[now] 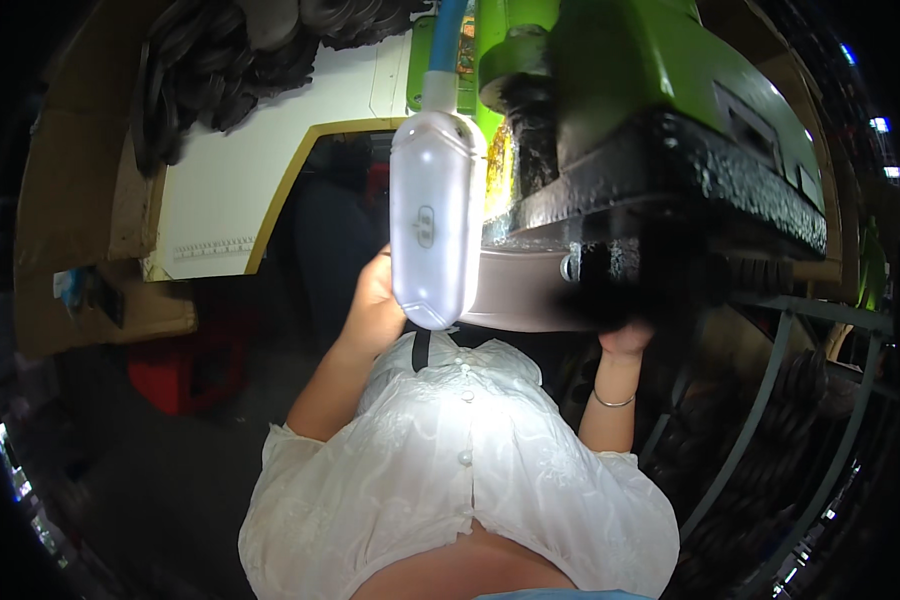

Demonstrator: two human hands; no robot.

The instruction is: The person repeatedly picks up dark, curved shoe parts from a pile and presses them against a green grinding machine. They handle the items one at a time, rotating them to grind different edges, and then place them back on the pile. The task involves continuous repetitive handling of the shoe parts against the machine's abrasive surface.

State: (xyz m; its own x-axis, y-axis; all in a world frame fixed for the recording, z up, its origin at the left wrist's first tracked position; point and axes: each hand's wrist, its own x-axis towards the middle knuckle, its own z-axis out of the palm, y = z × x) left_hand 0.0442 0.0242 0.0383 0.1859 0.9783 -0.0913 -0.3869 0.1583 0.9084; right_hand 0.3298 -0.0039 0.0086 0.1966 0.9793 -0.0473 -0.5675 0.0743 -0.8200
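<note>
A green machine point(610, 60) with a dark, worn underside, probably a sewing machine, stands in front of me. Beneath its head lies a smooth taupe piece point(525, 285) with a curved near edge; its kind I cannot make out. My left hand point(376, 285) is at the left of this piece, its fingers hidden behind a lit oblong lamp point(435, 220). At the piece's right end is my right hand point(626, 338), below the machine's dark part, with the fingers in shadow and mostly covered. Whether either hand grips the piece cannot be seen.
Dark layered pieces point(230, 70) are heaped on the white tabletop point(220, 205), which has a yellow-edged cutout. A red stool point(185, 375) stands on the floor at left. Grey metal rack bars point(745, 430) rise at right. A cardboard box point(65, 180) is at far left.
</note>
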